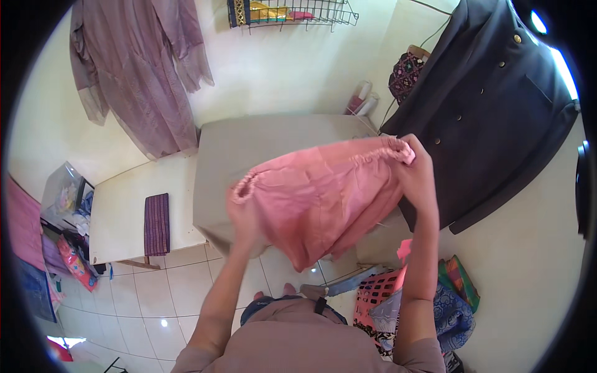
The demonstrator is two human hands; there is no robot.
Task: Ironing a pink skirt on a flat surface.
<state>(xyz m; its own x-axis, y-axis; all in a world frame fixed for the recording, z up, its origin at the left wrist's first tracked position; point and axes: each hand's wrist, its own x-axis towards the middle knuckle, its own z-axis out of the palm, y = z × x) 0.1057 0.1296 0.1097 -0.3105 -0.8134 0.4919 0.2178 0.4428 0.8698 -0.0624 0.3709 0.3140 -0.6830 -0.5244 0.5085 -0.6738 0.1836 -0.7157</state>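
Two bare hands are holding a pink cloth garment with a gathered elastic waistband (323, 193) up in the air, above the near edge of a grey padded desk (249, 143). The left hand (244, 214) is closing its grip over the left end of the waistband, fingers curled into the bunched fabric. The right hand (416, 168) is pinching the right end of the waistband, its grip shut tight on the cloth near the desk's far right corner. Between the two hands the garment is hanging slack, its lower folds drooping past the desk's near edge toward the pale tiled floor (155, 292).

A dark navy buttoned coat (497, 105) is hanging on the wall to the right, just beside the right hand. A mauve sheer dress (137, 68) is hanging on the far wall to the left. A pink plastic laundry basket (379, 292) is standing on the floor near the person's right side, with blue patterned cloth (451, 314) lying against it. A dark purple striped folded cloth (157, 224) is lying on a white low surface (118, 211) left of the desk. A wire rack (292, 12) is sitting high on the far wall.
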